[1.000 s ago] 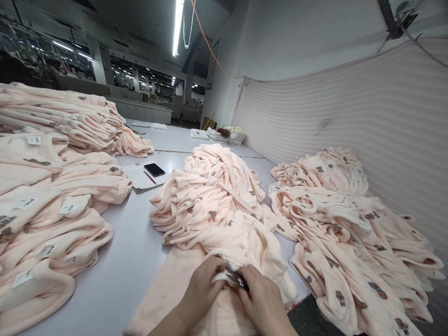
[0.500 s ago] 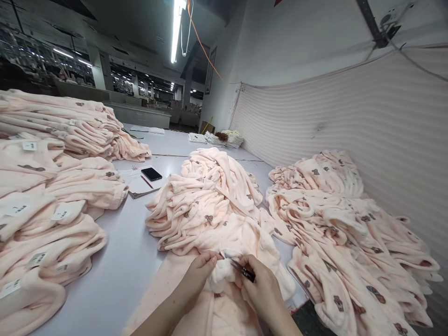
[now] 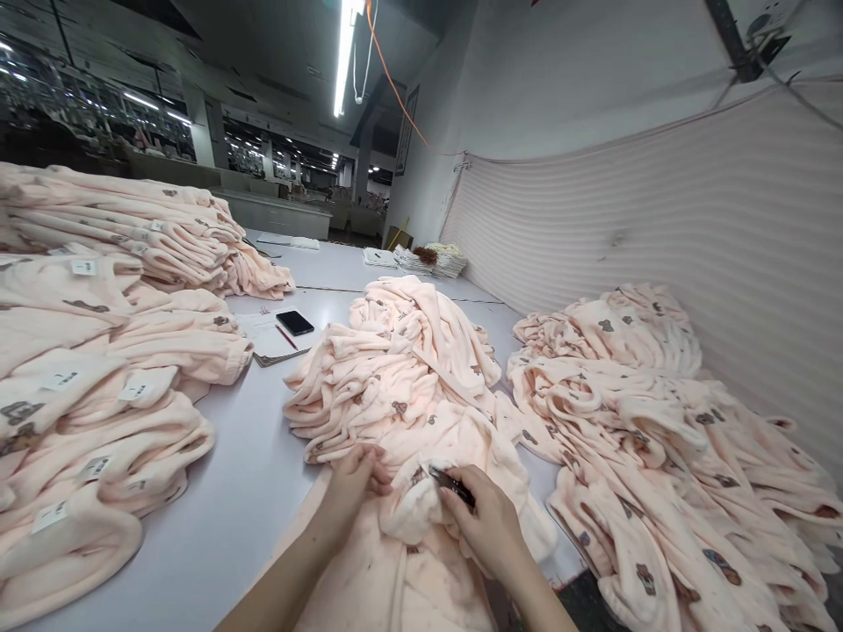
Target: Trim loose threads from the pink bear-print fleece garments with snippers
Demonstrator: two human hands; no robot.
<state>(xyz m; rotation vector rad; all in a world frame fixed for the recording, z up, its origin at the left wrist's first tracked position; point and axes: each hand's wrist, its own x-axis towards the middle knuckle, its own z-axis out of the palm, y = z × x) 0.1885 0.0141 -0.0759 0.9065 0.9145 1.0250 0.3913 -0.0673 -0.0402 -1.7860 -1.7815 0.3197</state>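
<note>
A peach fleece garment [image 3: 408, 527] with small bear prints lies in front of me on the white table [image 3: 243, 509]. My left hand [image 3: 356, 487] pinches a fold of it on the left side. My right hand [image 3: 484, 522] is closed around a small dark metal thread snipper [image 3: 451, 483], its tip against the fabric. Behind my hands rises a loose heap of the same garments [image 3: 395, 369].
Folded stacks of tagged peach garments [image 3: 98, 369] fill the left side. Another loose pile [image 3: 659, 421] lies on the right against a ribbed fabric wall. A black phone [image 3: 294, 322], red pen and papers sit mid-table. White stacks [image 3: 428, 257] lie far back.
Both hands have shifted up and forward over the garment. The left hand moved left along the fold, and the snipper moved with the right hand.
</note>
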